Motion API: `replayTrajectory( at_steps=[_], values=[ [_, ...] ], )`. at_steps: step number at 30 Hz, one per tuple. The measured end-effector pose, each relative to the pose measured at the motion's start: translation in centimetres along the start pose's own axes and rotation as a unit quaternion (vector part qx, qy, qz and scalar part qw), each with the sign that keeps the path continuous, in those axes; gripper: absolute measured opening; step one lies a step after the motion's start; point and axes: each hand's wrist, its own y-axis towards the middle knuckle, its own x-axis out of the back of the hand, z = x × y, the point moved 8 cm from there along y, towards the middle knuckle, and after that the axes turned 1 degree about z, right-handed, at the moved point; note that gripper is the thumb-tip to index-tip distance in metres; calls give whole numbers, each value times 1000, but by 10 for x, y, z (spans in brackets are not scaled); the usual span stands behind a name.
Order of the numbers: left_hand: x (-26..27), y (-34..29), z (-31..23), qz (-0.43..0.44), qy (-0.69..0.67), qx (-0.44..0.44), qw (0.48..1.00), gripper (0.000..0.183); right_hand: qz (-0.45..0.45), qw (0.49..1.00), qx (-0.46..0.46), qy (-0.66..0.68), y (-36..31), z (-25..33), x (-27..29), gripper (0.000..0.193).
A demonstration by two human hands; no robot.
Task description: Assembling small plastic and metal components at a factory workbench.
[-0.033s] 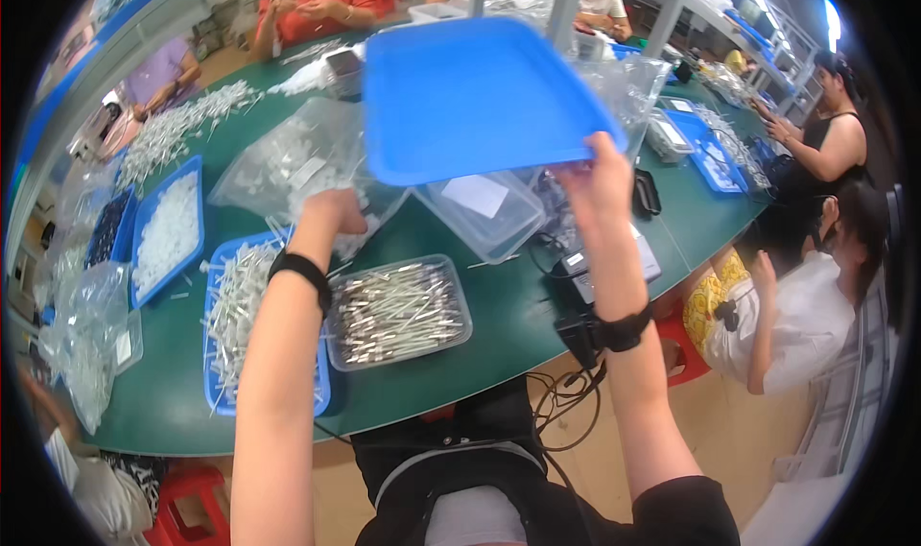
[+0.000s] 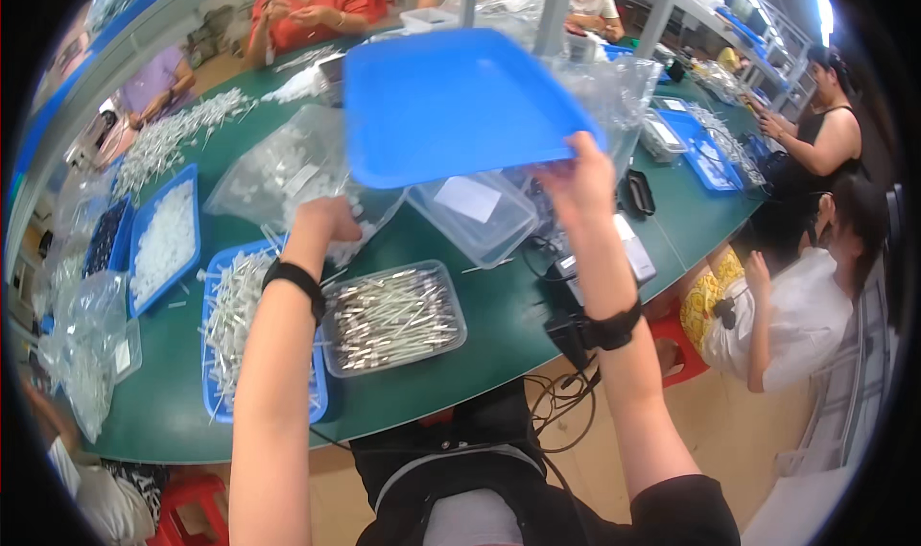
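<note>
"Head view, far left: what lies there?"

"Clear bags [image 2: 82,340] slump by the edge of the green worktop [image 2: 499,325]. Near them stand a bin of dark parts [image 2: 124,244] and a blue tray of white bits [image 2: 195,250]."

"And further along?"

"A second blue tray [image 2: 319,392], heaped with white sticks, sits partly behind the left forearm [image 2: 271,383]. The left hand [image 2: 329,220] is at the near side of an open clear bag of white pieces [image 2: 269,167]."

"Is that hand closed on the bag?"

"I cannot tell; most of its fingers are hidden."

"What comes next?"

"A clear box [image 2: 459,301] of pale sticks with shiny ends rests on the worktop, just beside the second blue tray. Higher in the picture is the large blue tray [image 2: 451,105], raised over the worktop, its inside facing the camera. A clear tub [image 2: 499,234] with a white paper [image 2: 467,198] shows below its near edge."

"What holds the large blue tray?"

"The right hand [image 2: 580,186], clamped on its near right corner, thumb on top and the other fingers underneath."

"And past that?"

"A black case [image 2: 639,193] on the worktop, then a person in a white top [image 2: 787,325], seated near its edge."
</note>
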Motion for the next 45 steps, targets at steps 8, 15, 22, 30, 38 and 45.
replayTrajectory(
  at_steps=[8,15,22,30,38,45],
  values=[
    [22,-42,-8,60,-48,71,995,63,38,988,-140,44,36,-60,-49,33],
    [32,-36,17,8,134,91,987,48,113,977,-178,1,48,-77,-77,32],
    [51,-43,45,-78,179,94,976,20,104,970,-215,44,46,-71,-82,25],
    [83,-60,107,-238,218,129,938,15,99,963,-250,14,68,-88,-64,25],
    [79,-87,156,-199,244,282,906,17,43,966,-252,-49,91,-118,-4,22],
    [81,-96,132,-163,249,223,928,23,95,917,-288,-259,78,-112,-6,33]
  ],
)
